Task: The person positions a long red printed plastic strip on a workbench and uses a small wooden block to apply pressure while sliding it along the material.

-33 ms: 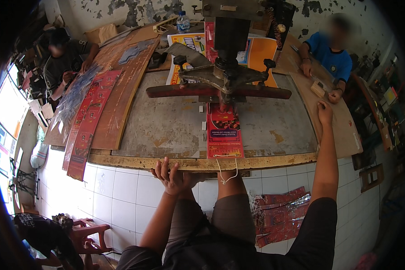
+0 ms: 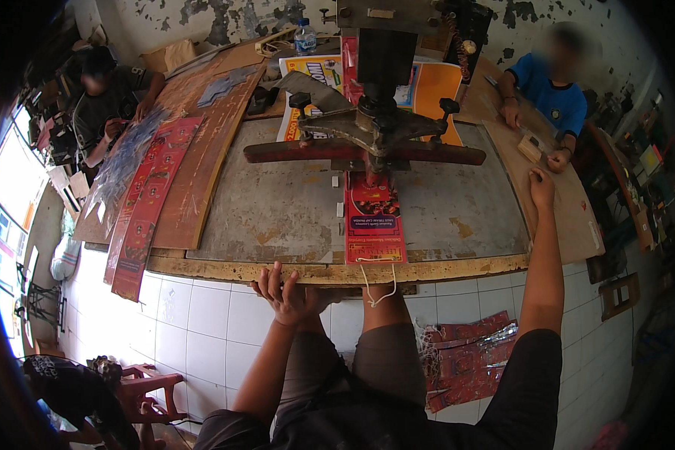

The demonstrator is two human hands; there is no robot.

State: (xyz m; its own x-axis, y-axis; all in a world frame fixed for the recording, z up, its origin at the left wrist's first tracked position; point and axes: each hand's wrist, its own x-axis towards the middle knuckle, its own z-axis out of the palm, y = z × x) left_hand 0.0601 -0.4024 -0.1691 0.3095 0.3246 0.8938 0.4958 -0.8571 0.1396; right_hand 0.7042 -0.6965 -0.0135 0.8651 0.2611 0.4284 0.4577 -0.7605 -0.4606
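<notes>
My left hand (image 2: 280,294) is at the table's front edge, palm turned up, its fingers apart and touching the edge. It holds nothing that I can see. My right hand (image 2: 541,187) rests at the brown board (image 2: 577,217) on the right, fingers curled together; whatever they hold, if anything, is hidden. Just beyond it are a co-worker's hand and a small wooden block (image 2: 530,148). Before me, a red printed strip (image 2: 375,225) lies on the grey metal plate (image 2: 277,217), its far end under the press head (image 2: 375,135). A white cord (image 2: 382,300) hangs from its near end.
Long red printed sheets (image 2: 154,199) and clear plastic pieces (image 2: 127,157) lie on the left board, near one co-worker (image 2: 109,94). Another co-worker (image 2: 559,94) in blue is at the right. A plastic bottle (image 2: 305,39) stands behind. Red strips (image 2: 472,360) lie on the tiled floor.
</notes>
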